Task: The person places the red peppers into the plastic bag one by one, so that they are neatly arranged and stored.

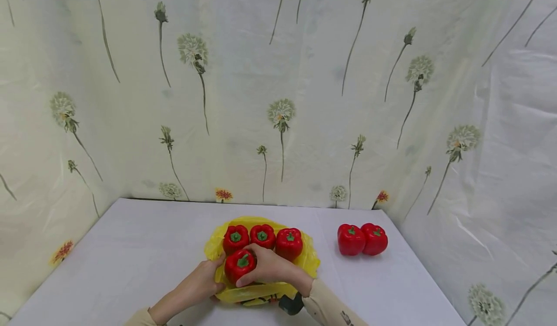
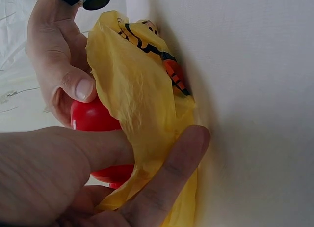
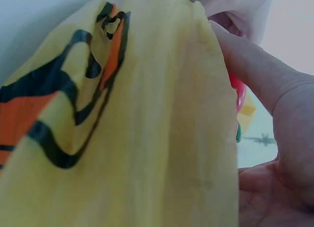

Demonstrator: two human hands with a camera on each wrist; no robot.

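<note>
A yellow plastic bag lies spread open on the table with several red bell peppers inside it. My right hand grips a red bell pepper at the bag's near side, its thumb on the front and fingers over the far side. At the bag's left edge, my left hand pinches the plastic; the left wrist view shows the bag's film between thumb and finger. Behind the held pepper sit three others in a row, the rightmost pepper beside my right hand. In the right wrist view the bag hides most of the pepper.
Two more red bell peppers stand side by side on the white table, right of the bag. A curtain with dandelion prints encloses the table at the back and sides. A dark device sits at my right wrist.
</note>
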